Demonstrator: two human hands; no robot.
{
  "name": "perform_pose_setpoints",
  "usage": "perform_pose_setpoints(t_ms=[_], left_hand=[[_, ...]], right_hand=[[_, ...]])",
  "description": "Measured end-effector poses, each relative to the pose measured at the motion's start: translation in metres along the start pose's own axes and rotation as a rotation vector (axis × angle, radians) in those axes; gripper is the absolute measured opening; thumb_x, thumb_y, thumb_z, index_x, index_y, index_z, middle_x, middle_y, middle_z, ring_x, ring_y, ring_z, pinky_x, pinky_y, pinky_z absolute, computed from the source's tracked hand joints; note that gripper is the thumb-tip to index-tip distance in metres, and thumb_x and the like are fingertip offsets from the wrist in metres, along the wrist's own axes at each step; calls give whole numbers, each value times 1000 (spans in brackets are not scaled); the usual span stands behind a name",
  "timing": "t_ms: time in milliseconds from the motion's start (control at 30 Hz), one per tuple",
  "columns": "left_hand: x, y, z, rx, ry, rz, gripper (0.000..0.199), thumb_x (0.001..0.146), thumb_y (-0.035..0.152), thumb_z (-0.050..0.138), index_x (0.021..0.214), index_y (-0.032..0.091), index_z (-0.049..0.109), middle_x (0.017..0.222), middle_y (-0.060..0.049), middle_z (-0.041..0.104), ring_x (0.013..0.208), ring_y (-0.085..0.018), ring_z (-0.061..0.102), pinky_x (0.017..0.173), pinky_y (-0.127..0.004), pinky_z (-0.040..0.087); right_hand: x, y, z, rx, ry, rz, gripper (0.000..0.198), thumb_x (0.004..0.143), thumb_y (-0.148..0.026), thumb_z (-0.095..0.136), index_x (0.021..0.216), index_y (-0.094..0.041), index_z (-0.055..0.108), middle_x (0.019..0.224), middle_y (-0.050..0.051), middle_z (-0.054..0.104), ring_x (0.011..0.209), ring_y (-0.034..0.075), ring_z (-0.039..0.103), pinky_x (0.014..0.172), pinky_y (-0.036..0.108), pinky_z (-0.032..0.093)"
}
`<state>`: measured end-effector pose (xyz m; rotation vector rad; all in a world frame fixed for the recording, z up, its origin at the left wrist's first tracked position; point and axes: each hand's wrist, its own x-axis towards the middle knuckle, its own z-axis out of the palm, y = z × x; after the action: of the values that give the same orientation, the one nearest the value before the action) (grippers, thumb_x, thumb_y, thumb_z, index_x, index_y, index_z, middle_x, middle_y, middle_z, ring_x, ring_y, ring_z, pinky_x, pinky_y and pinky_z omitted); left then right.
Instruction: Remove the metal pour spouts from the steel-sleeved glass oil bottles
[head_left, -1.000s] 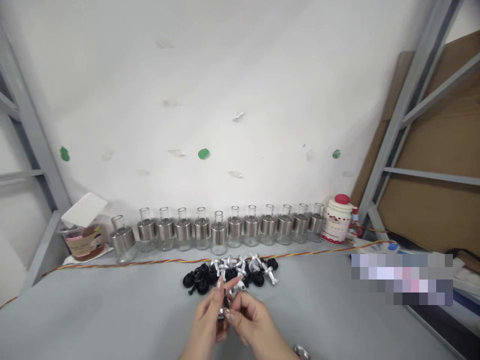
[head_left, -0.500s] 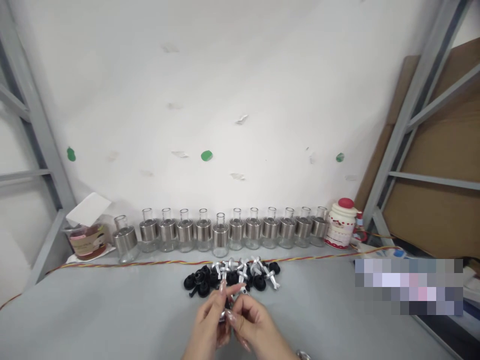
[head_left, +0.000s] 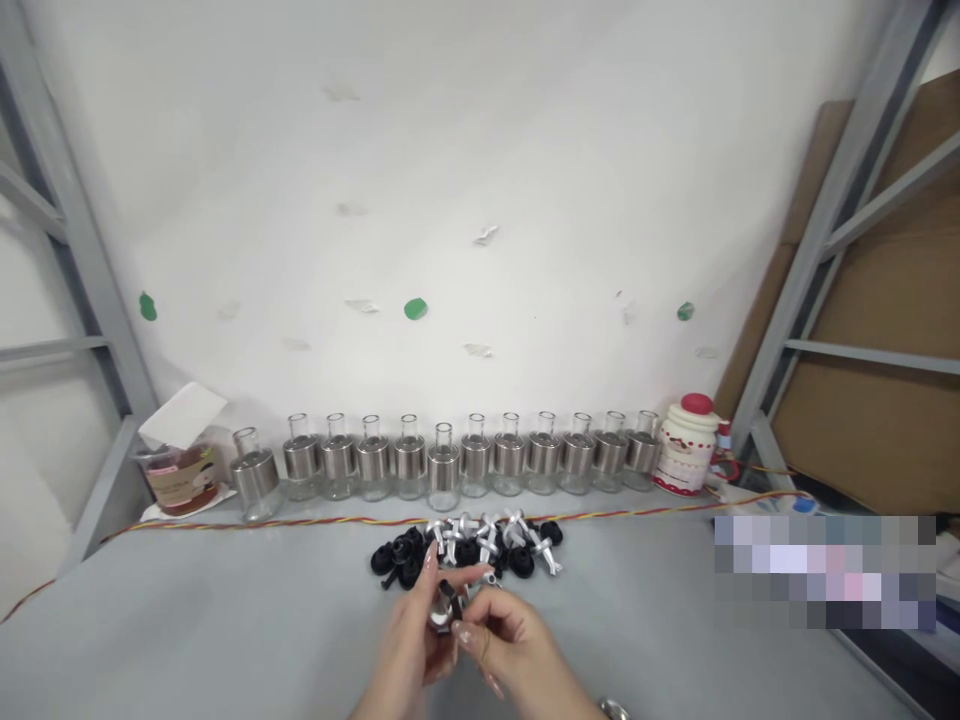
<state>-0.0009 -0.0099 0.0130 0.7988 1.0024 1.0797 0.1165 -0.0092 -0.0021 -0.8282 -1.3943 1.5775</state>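
Observation:
My left hand is curled around a small silver-and-black pour spout, with the thumb raised and the index finger stretched past it. My right hand pinches the black part of the same piece between thumb and fingertips. The fingers hide much of the spout. Just beyond my fingertips lies a pile of silver pour spouts mixed with black stoppers. Behind the pile stands a row of clear glass bottles with brushed-metal sleeves and uncovered necks.
A twisted red-and-yellow wire crosses the grey table before the bottles. On the left sits a plastic tub with paper on it. A white jar with a red knob stands at right, near a blurred-out patch.
My left thumb has lifted away, so more of the silver-and-black spout shows between my hands. The view has shifted slightly; bottles and pile stay in place.

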Motion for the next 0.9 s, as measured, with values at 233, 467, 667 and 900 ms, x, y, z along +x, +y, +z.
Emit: perform_pose_setpoints(t_ms=[233, 467, 667, 900], left_hand=[[-6, 3, 5, -117, -117, -2, 79, 58, 76, 39, 95, 12, 65, 47, 5, 42, 28, 0, 17, 31, -19, 7], [-15, 8, 7, -44, -118, 54, 58, 63, 61, 54, 96, 15, 64, 52, 5, 42, 35, -1, 19, 36, -19, 7], [-18, 11, 11, -17, -41, 61, 52, 64, 60, 54, 88, 15, 66, 65, 1, 50, 40, -2, 27, 40, -19, 10], [-17, 9, 8, -49, -70, 52, 57, 64, 59, 55, 98, 15, 62, 61, 1, 51, 38, -2, 27, 41, -20, 11]], right_hand=[[-4, -5, 4, -63, 84, -73, 36, 63, -51, 63, 58, -18, 50, 49, -5, 44, 41, 7, 36, 41, 20, 27], [-6, -14, 6, -29, 44, -32, 38, 63, -52, 62, 60, -18, 47, 50, -5, 48, 39, 5, 33, 38, 19, 25], [-6, -3, 5, 3, 45, -19, 39, 66, -54, 58, 63, -18, 44, 49, -8, 40, 35, 3, 29, 35, 16, 23], [-6, -1, 4, 29, 8, -41, 40, 69, -54, 56, 65, -17, 43, 51, -8, 40, 36, 2, 30, 34, 16, 24]])
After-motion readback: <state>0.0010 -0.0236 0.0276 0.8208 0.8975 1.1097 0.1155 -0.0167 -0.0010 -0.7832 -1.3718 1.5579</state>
